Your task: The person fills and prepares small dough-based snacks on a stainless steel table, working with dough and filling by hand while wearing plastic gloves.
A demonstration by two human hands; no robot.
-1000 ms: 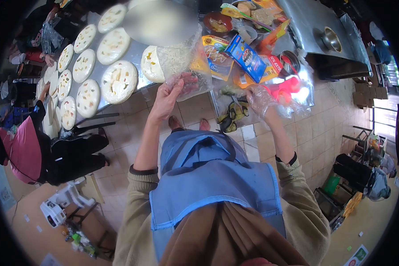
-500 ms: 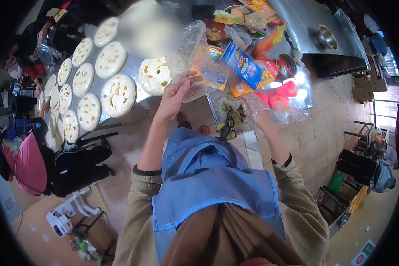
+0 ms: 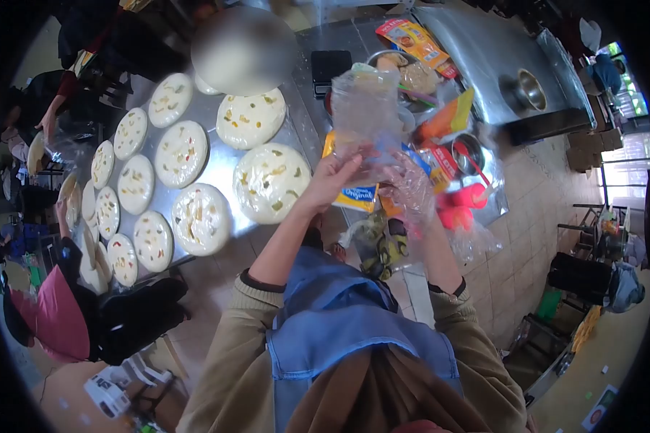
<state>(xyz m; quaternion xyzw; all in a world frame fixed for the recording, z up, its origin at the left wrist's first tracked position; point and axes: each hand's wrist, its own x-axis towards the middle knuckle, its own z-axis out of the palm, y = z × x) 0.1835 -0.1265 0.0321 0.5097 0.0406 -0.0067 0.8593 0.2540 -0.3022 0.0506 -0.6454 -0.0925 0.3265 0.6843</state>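
Note:
A clear plastic bag (image 3: 365, 108) stands up from my left hand (image 3: 334, 179), its lower edge pinched between the fingers. My right hand (image 3: 412, 189) wears a thin see-through plastic covering and meets the bag's lower right edge. Its fingers are bent, but the plastic partly hides whether they grip. Just below the bag, a yellow and blue packet (image 3: 358, 195) lies on the metal table. Left of my hands, round flat doughs (image 3: 271, 184) topped with coloured bits lie in rows on the metal surface.
Bright pink cups (image 3: 464, 206), a pot with a red-handled utensil (image 3: 471, 155) and an orange packet (image 3: 448, 119) are on the right. Dark fruit peels (image 3: 386, 245) hang near the front edge. A black scale (image 3: 331, 68) stands behind. A person in pink (image 3: 61, 310) is at left.
My left hand has carried the bag rightward, away from the doughs. My right hand has moved up and left from beside the pink cups to the bag.

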